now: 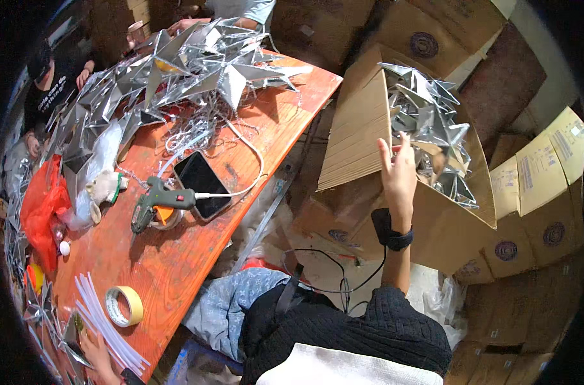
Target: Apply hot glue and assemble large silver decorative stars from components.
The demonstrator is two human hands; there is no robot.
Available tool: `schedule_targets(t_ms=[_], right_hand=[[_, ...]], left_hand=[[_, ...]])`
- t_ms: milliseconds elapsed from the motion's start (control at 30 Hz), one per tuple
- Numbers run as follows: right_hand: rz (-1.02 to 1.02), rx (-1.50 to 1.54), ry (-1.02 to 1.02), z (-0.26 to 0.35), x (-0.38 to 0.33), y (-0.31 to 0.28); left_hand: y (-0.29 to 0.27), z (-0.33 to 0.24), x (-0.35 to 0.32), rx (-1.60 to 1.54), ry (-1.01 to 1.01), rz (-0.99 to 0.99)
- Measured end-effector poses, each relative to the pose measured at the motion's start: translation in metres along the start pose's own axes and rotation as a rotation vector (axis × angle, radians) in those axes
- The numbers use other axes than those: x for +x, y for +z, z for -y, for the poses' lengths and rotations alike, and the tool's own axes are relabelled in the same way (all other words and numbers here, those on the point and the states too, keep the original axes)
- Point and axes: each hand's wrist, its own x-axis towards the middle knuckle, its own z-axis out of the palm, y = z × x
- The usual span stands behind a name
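My right hand (400, 173) reaches over the near edge of an open cardboard box (353, 138), thumb and fingers apart, with nothing visible in them. Shiny silver star ornaments (455, 138) fill the top of that box. At the lower left, my left hand (98, 356) is closed on a point of a silver folded star (70, 337) by the table edge; part of its grip is hidden. Nearest to it on the orange-red table (170, 276) lie white glue sticks (109, 324) and a yellow tape roll (123, 305).
A glue gun (160, 200) with a white cable rests beside a dark phone (202, 186). Silver stars (195, 64) and tinsel heap along the far table edge. A red bag (43, 208) and glove (105, 187) lie left. Other people sit beyond; cartons (529, 237) stand right.
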Motion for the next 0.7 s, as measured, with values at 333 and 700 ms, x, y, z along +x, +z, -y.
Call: schedule_targets(t_ms=[333, 700], right_hand=[[0.313, 0.371, -0.441, 0.084, -0.029, 0.067], [0.52, 0.622, -0.59, 0.135, -0.044, 0.069]], left_hand=[[-0.008, -0.04, -0.016, -0.177, -0.082, -0.155], [-0.022, -0.012, 0.003, 0.109, -0.506, -0.502]])
